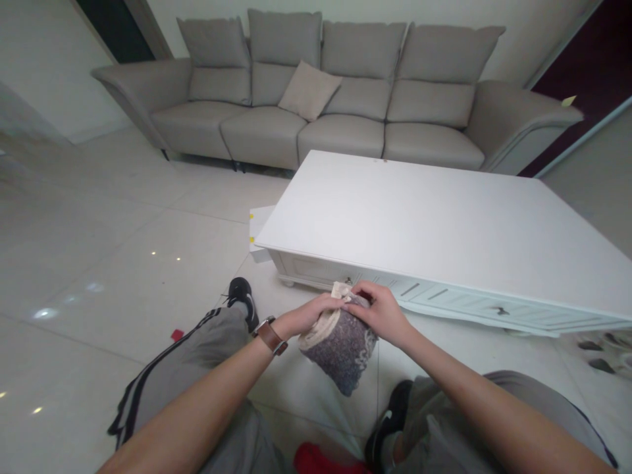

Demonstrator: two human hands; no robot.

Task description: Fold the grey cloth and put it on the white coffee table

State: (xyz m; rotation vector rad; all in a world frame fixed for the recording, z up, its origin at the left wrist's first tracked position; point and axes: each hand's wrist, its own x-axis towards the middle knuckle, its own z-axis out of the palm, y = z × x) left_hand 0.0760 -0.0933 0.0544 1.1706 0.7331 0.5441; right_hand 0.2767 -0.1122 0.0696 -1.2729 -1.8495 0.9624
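A grey-purple fabric bundle (340,349) with a cream edge and pale lace-like trim hangs between my two hands, in front of the white coffee table. My left hand (312,313), with a brown-strapped watch on its wrist, grips the cream edge at the upper left. My right hand (381,312) pinches the top of the fabric on the right. The fingertips of both hands nearly meet at the upper edge. The bundle's lower end hangs down to a rounded point above the tiled floor.
The white coffee table (419,217) stands ahead, with a white box (261,224) by its left end. Behind it is a grey sofa (340,138) with a beige cushion (309,91). A red item (326,459) lies between my feet, and a small red piece (177,335) lies at left.
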